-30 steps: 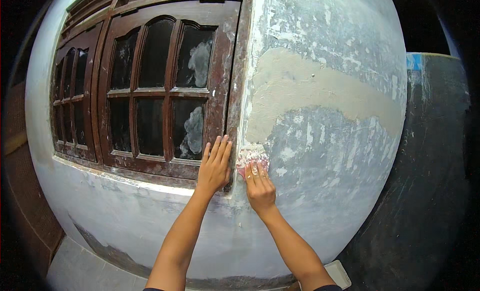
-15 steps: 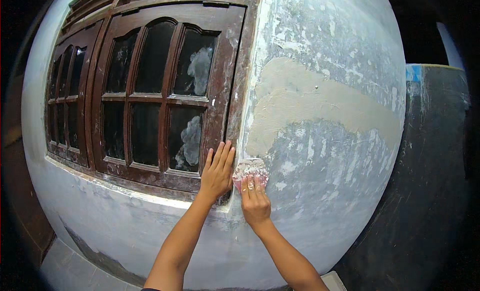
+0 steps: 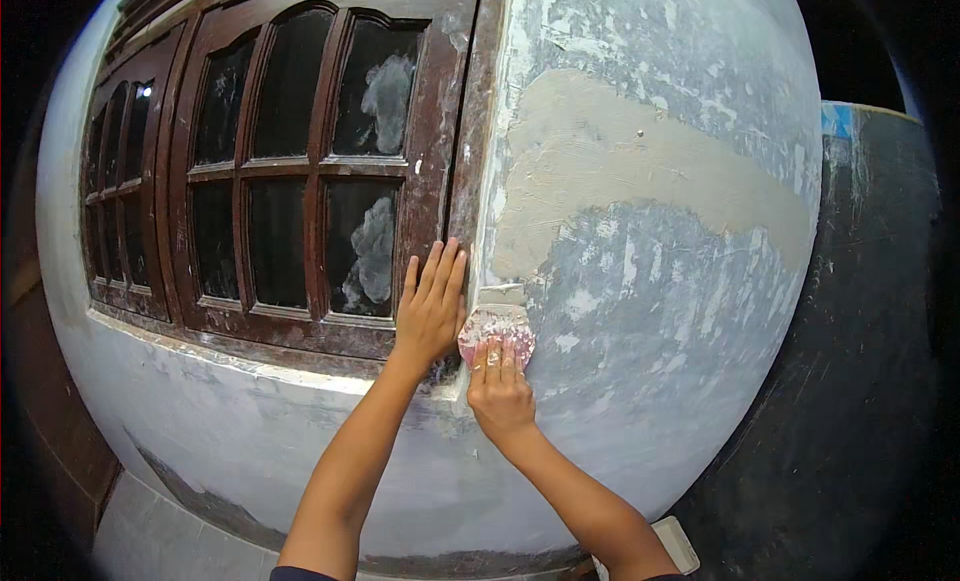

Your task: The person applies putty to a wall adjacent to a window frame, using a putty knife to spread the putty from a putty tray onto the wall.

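Observation:
My right hand grips a flat pinkish scraper, its face smeared with whitish putty. The scraper's upper edge lies against the wall just right of the window frame. A small strip of putty sits directly above it. Higher up, a broad beige putty patch spreads rightward over the blue-grey wall. My left hand rests flat on the brown wood beside the scraper, fingers extended upward and holding nothing.
A brown wooden window with dark panes fills the left. Its pale ledge runs underneath. A dark wall stands at the right. A pale container is low behind my right forearm.
The view has tilted downward, so the window and wall sit higher. My right hand has drawn the scraper slightly down the wall, and a putty strip shows above it. My left hand stays on the wood.

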{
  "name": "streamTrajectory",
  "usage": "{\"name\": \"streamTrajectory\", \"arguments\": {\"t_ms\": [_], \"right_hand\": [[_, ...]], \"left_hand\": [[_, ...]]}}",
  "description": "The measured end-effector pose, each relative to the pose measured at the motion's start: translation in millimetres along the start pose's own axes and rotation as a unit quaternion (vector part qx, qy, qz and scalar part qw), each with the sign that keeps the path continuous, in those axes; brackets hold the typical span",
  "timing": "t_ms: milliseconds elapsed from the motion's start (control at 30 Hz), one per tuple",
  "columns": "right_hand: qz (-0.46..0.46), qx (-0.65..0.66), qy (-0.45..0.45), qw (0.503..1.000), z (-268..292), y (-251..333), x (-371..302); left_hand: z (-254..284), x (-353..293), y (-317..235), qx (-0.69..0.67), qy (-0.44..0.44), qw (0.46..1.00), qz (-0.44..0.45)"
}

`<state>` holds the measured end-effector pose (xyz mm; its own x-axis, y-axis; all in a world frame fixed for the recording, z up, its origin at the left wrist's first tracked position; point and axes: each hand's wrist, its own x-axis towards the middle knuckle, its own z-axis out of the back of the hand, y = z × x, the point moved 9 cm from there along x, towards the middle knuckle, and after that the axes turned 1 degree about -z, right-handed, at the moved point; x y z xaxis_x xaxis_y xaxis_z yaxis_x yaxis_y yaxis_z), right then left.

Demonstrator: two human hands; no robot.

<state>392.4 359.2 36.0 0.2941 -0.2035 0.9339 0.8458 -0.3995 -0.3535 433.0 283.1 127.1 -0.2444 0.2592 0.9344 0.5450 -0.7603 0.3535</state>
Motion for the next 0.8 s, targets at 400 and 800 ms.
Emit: {"name": "streamTrajectory", "arguments": {"t_ms": [400, 800], "right_hand": [[-0.022, 0.149, 0.054, 0.987, 57.8, -18.1, -19.9], [-0.118, 0.353, -0.008, 0.928, 79.8, -155.2, 106.6]], "left_hand": [[1.4, 0.2, 0.0, 0.017, 0.015, 1.000, 0.021], [-4.0, -0.4, 1.5, 0.023, 0.023, 0.999, 0.025]]}}
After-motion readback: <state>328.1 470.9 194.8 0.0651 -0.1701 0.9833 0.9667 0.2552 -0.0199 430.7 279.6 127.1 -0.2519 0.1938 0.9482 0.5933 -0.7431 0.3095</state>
